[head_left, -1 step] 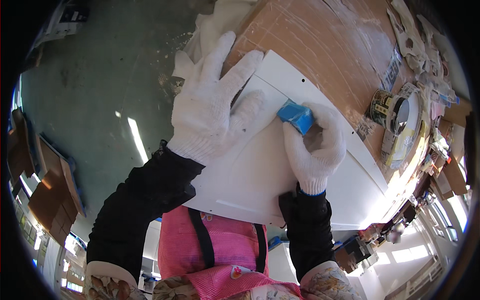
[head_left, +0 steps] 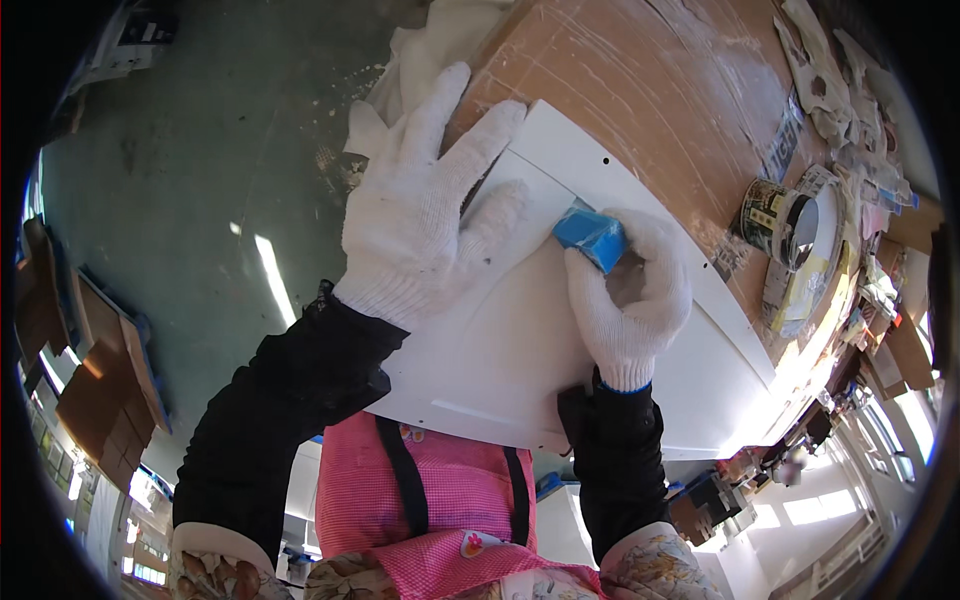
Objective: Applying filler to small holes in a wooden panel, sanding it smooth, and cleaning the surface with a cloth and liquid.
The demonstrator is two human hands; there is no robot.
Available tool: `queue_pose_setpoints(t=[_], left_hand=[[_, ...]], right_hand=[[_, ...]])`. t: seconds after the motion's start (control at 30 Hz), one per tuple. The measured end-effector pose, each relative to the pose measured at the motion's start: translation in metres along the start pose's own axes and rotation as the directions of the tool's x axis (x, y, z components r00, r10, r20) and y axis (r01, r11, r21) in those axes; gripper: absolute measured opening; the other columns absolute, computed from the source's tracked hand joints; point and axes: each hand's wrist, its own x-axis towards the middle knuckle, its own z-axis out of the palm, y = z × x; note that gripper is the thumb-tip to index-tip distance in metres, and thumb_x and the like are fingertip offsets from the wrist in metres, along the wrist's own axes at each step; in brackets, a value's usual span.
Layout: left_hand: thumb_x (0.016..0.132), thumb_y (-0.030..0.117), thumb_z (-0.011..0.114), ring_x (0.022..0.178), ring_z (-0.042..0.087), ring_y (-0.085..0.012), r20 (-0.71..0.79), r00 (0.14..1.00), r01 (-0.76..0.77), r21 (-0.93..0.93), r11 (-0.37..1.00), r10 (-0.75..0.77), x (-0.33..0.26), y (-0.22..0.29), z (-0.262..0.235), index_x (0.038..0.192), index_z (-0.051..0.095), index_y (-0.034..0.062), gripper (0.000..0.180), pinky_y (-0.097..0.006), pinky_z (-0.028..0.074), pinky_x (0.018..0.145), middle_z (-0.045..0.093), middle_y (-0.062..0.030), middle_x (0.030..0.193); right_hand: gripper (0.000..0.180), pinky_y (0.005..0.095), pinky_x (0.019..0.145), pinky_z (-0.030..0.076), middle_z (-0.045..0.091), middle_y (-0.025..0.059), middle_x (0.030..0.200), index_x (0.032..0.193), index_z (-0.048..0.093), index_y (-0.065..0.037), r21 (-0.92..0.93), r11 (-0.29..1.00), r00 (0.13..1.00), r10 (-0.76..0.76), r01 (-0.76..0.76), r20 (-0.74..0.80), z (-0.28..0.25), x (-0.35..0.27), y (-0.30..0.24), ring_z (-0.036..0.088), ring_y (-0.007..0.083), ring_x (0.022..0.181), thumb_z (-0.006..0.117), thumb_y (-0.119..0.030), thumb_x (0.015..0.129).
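The blue block [head_left: 590,240] has tipped a tiny bit. The right hand [head_left: 640,300] has its grip pinched around it, over the white panel [head_left: 500,360]. The left hand [head_left: 405,215] spreads its fingers at the panel's left edge. A can [head_left: 764,215] sits nearby.

Green floor [head_left: 200,200] at left bears a bright light streak [head_left: 273,275], brown cardboard [head_left: 98,400] further left; labelled dark tin [head_left: 764,215] near right of smeared brown surface [head_left: 630,110].
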Motion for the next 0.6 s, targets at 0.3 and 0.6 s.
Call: queue_pose_setpoints(t=[0.3, 0.6], left_hand=[[0.09, 0.031, 0.07, 0.129, 0.052, -0.0436, -0.001, 1.0, -0.009, 0.008, 1.0, 0.009, 0.0, 0.0, 0.0, 0.141, 0.06, 0.0152, 0.055, -0.048, 0.047, 0.105, 0.044, -0.0247, 0.152], [0.092, 0.035, 0.068, 0.129, 0.053, -0.0427, -0.021, 0.999, -0.039, 0.051, 0.998, 0.04, -0.001, -0.005, 0.005, 0.141, 0.06, 0.017, 0.053, -0.048, 0.048, 0.103, 0.044, -0.023, 0.152]], right_hand=[[0.033, 0.0307, 0.076, 0.054, 0.071, 0.0089, 0.096, 0.104, 0.072, -0.005, -0.029, 1.0, 1.0, -0.001, 0.0, -0.016, 0.001, -0.002, 0.003, 0.067, 0.0203, 0.085, 0.086, -0.007, 0.075], [0.035, 0.0299, 0.076, 0.054, 0.071, 0.0087, 0.1, 0.108, 0.071, -0.007, 0.003, 1.0, 0.996, 0.003, -0.003, -0.086, 0.006, -0.009, 0.005, 0.067, 0.0215, 0.085, 0.085, -0.006, 0.076]])
